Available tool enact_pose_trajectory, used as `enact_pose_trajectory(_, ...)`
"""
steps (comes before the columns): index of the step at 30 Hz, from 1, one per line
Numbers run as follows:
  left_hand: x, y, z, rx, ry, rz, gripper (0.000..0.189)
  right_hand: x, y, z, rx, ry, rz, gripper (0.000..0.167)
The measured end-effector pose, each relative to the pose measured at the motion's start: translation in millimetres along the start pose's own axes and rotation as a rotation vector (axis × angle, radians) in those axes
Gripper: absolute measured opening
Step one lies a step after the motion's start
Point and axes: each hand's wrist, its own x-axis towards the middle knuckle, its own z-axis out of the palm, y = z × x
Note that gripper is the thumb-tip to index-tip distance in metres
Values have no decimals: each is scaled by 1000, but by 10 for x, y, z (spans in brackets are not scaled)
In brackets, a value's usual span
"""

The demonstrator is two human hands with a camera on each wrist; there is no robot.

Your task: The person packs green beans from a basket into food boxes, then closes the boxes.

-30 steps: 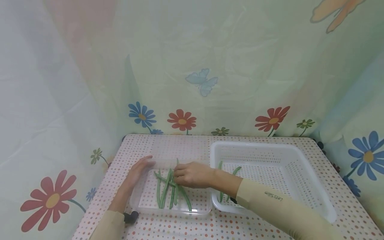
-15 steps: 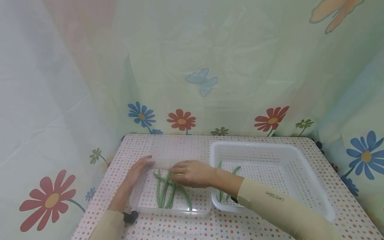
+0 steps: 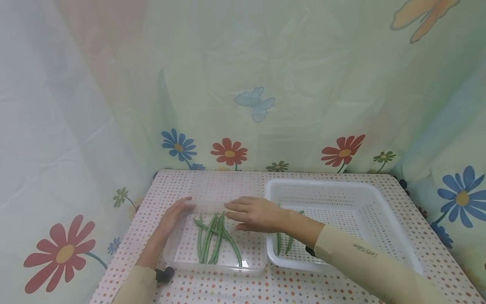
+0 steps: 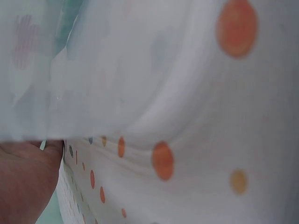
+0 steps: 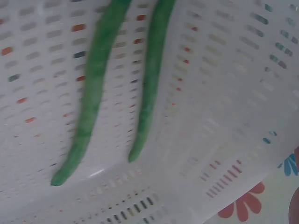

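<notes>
With the right hand [image 3: 254, 214] loosely spread and holding nothing above the clear box [image 3: 250, 250], the left hand [image 3: 176, 217] straight-fingered at its left wall — pressing harder might slide the box, jostling the crossed green beans [image 3: 219, 236] inside — two beans [image 3: 279, 244] lie at left in the white basket [image 3: 322, 183].

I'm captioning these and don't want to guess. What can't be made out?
Head: the middles of two beans in the white basket, hidden by the right arm.
Right wrist: those beans' upper ends, cut off by the top edge.
Left wrist: part of the left hand, behind the clear container; the green patch, too blurred to identify.
</notes>
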Motion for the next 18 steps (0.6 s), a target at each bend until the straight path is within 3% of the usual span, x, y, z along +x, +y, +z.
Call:
enact_pose_trajectory(9, 14, 0, 4, -4, 2, 2, 50, -267, 53, -54, -12, 32, 43, 58)
enact_pose_trajectory(18, 0, -25, 4, 17, 16, -10, 51, -549, 132, -96, 102, -26, 131, 63)
